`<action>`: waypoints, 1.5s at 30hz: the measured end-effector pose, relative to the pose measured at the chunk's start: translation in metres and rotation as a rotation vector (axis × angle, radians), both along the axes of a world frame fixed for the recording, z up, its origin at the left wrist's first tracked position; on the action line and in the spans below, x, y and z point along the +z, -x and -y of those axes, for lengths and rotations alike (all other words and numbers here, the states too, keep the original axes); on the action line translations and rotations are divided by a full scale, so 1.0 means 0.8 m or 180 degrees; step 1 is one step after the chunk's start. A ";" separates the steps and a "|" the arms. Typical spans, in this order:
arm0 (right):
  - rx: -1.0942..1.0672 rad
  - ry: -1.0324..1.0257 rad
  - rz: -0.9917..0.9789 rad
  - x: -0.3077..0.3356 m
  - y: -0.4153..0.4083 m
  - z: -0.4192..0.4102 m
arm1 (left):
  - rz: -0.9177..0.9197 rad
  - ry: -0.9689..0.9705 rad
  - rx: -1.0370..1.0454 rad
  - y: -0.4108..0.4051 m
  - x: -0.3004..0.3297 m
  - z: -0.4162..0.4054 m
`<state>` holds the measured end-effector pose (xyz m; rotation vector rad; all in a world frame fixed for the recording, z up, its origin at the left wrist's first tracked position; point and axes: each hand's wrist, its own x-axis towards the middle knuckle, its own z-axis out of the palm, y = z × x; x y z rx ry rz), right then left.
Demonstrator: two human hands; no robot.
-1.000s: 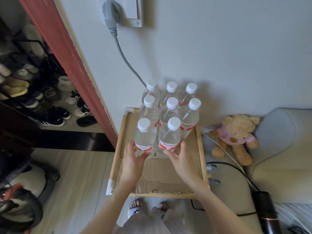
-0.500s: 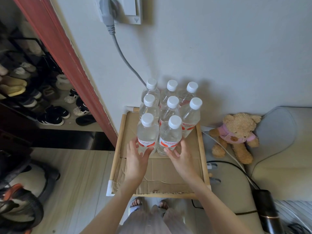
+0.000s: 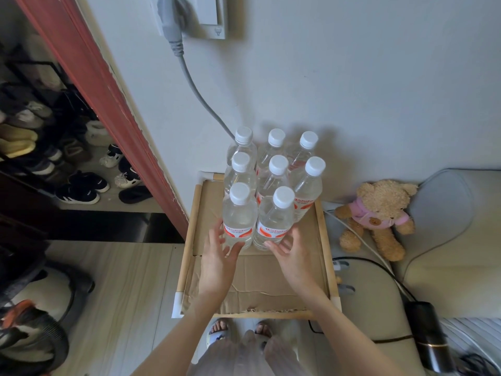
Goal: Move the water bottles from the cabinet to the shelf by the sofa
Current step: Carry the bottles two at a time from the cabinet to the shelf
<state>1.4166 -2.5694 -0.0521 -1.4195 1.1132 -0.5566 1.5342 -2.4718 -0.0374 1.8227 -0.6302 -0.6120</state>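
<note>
Several clear water bottles with white caps and red-white labels stand packed together at the back of the shelf (image 3: 324,240), a wooden frame lined with cardboard against the wall. The front-left bottle (image 3: 238,213) and front-right bottle (image 3: 275,221) are nearest me. My left hand (image 3: 217,256) is open just in front of the front-left bottle, fingertips at its base. My right hand (image 3: 292,256) is open in front of the front-right bottle, fingers spread near its label. Neither hand grips a bottle.
A teddy bear (image 3: 376,213) sits on the sofa (image 3: 447,253) to the right, with cables and a dark cylinder (image 3: 431,335) beside it. A grey power cord (image 3: 198,96) runs down the wall. A red door frame (image 3: 113,104) and shoe racks lie left.
The two front bottles were pushed back against the group. Both hands have since loosened and drawn slightly back from them.
</note>
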 end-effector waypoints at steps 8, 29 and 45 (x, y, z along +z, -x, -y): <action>-0.0009 0.0004 0.0034 0.001 0.000 0.000 | -0.0011 -0.0036 -0.0018 -0.002 0.001 0.001; 0.0781 -0.0038 -0.0380 0.007 0.023 0.004 | 0.0301 -0.0570 -0.0899 -0.006 0.012 -0.018; 0.3815 0.1808 -0.0920 0.044 0.034 -0.152 | 0.1722 -0.1993 0.0588 0.133 0.019 -0.282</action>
